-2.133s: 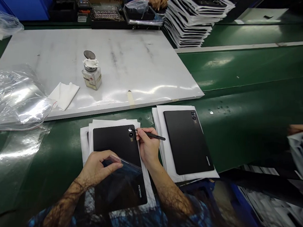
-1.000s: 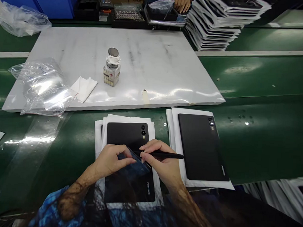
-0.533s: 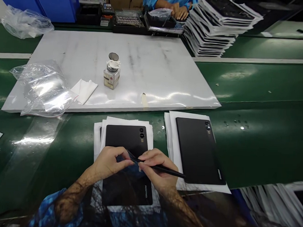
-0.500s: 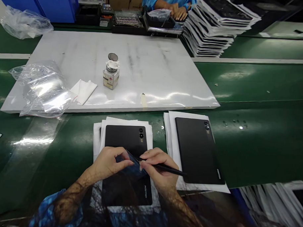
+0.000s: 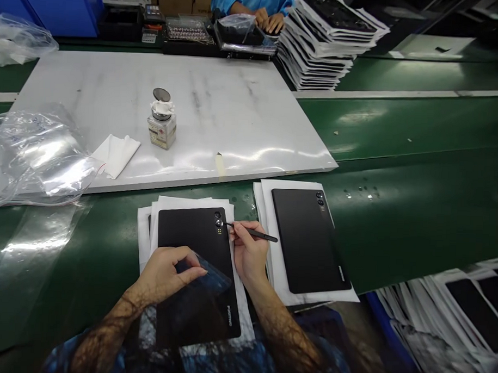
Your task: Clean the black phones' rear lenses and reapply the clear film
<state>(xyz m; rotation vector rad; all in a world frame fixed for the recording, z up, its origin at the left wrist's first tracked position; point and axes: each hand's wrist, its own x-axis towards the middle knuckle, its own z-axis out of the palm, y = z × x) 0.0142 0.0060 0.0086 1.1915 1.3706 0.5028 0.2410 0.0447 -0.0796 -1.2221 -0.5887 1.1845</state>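
A black tablet (image 5: 190, 228) lies back side up on white sheets (image 5: 244, 317) in front of me. My right hand (image 5: 250, 252) grips dark tweezers (image 5: 263, 235), their tip at the lower camera lens near the tablet's top right corner. Between the thumb and fingers of my left hand (image 5: 168, 273) is a clear plastic film (image 5: 215, 278), hanging over the middle of the tablet. A second black tablet (image 5: 308, 240) rests back side up on white sheets to the right of my right hand.
Beyond the tablets are a white board (image 5: 235, 121), a glass bottle (image 5: 161, 130), a folded wipe (image 5: 117, 154) and clear plastic bags (image 5: 46, 152). A tall stack (image 5: 315, 47) stands at the back; a co-worker's hands (image 5: 269, 19) are beside it. A blue bin (image 5: 385, 322) holds more sheets and tablets.
My right hand has moved away from the film, up to the camera lenses, with the tweezers. The left hand still holds the film. The whole view has shifted slightly.
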